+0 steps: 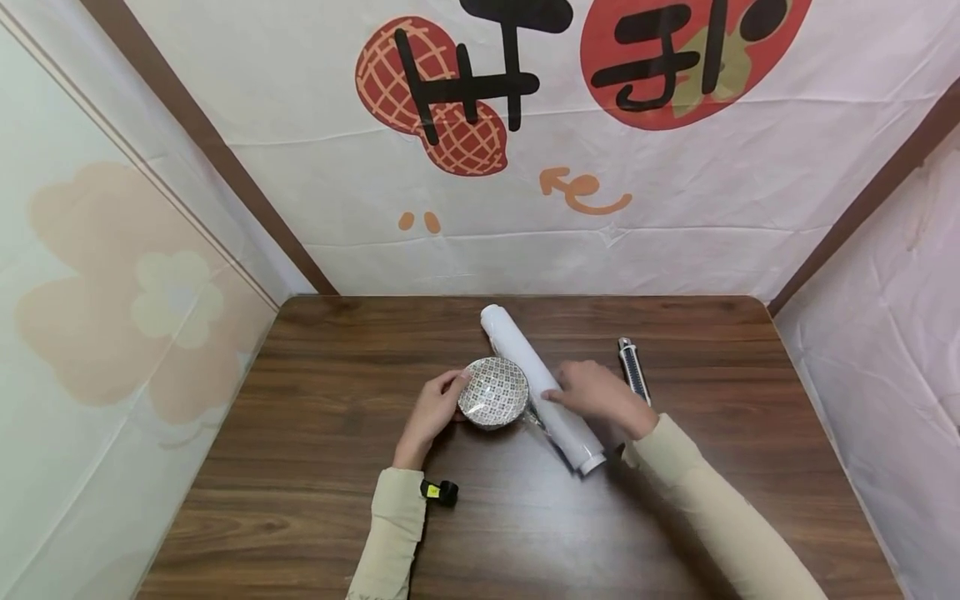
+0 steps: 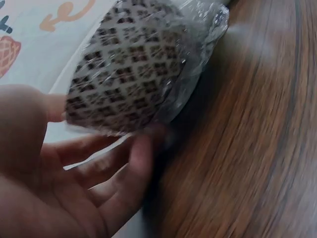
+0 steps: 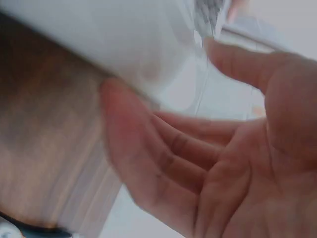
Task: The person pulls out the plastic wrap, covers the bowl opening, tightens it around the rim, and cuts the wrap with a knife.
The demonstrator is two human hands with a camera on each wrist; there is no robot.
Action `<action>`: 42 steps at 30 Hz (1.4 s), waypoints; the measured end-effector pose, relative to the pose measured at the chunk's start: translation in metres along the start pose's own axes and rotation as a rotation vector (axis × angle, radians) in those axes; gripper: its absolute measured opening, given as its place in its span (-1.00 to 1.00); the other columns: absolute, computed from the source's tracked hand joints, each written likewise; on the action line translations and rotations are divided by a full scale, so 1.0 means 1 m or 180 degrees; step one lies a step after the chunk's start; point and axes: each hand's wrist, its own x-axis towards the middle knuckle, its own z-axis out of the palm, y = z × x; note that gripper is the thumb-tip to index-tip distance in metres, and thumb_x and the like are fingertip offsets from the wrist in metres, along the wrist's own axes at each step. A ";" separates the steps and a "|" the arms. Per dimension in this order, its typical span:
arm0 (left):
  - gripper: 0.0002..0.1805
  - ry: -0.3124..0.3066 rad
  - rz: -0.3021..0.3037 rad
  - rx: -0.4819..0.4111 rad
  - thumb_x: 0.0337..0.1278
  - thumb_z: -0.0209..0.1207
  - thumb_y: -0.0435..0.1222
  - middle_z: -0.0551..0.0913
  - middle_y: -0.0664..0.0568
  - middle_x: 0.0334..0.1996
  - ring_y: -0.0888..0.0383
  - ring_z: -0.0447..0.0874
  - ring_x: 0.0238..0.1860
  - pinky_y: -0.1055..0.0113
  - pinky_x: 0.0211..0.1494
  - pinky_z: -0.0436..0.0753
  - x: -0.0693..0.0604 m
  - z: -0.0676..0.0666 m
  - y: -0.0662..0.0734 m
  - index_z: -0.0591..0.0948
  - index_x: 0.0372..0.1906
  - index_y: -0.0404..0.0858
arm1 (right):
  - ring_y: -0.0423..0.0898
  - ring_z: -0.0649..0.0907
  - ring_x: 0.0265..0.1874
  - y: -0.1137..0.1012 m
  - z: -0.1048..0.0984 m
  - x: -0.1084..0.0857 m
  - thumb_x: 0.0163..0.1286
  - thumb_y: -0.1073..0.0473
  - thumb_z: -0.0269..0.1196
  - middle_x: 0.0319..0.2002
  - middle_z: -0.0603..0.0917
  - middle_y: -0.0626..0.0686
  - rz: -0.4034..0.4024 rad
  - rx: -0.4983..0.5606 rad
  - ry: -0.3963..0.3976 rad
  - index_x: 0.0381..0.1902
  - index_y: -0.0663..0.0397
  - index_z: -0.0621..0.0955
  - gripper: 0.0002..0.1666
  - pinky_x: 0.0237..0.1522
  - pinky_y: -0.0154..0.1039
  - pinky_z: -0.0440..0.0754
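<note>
My left hand (image 1: 437, 408) holds a small bowl (image 1: 493, 392) with a brown-and-white diamond pattern by its left rim. In the left wrist view the thumb and fingers close on the patterned bowl (image 2: 129, 69), and crinkled clear film (image 2: 198, 54) clings about its side. Right beside the bowl lies a white roll of cling film (image 1: 536, 375), slanting across the table. My right hand (image 1: 596, 392) touches the right side of that roll, its fingers loosely bent. Blur in the right wrist view hides the exact contact between the fingers (image 3: 129, 134) and the roll (image 3: 124, 39).
A utility knife (image 1: 634, 371) lies to the right of the roll, partly behind the right forearm. The brown wood-grain table (image 1: 322, 450) ends at a white printed cloth (image 1: 315, 183) at the back. More cloth panels hang at both sides.
</note>
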 end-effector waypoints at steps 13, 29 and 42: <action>-0.47 -0.0769 -0.0212 -0.0916 0.66 0.02 -0.22 0.66 -0.31 0.23 0.10 0.86 -0.24 0.09 -0.07 0.85 -0.009 -0.009 -0.010 0.34 0.57 -0.24 | 0.01 0.73 -0.17 0.023 0.005 0.066 0.55 -0.19 0.26 -0.02 0.70 0.21 0.0142 0.1316 -0.0732 0.19 0.22 0.62 -0.40 -0.37 -0.09 0.82; -0.49 -0.0806 -0.0173 -0.0621 0.59 0.08 -0.24 0.72 -0.18 -0.02 0.19 0.79 -0.26 0.23 -0.20 0.82 -0.002 -0.025 -0.010 0.47 0.48 -0.34 | 0.00 0.73 -0.40 0.040 0.003 0.021 0.51 -0.16 0.30 -0.23 0.68 0.20 0.0484 0.1288 -0.0134 -0.14 0.29 0.64 -0.47 -0.49 -0.13 0.79; -0.46 -0.0995 -0.0096 -0.0520 0.60 0.10 -0.22 0.75 -0.16 0.00 0.18 0.80 -0.27 0.25 -0.19 0.82 0.000 -0.038 -0.013 0.44 0.51 -0.34 | 0.05 0.74 -0.18 0.058 -0.004 -0.003 0.55 -0.16 0.26 0.01 0.66 0.33 0.0702 0.1428 -0.0169 0.13 0.40 0.51 -0.34 -0.41 -0.13 0.81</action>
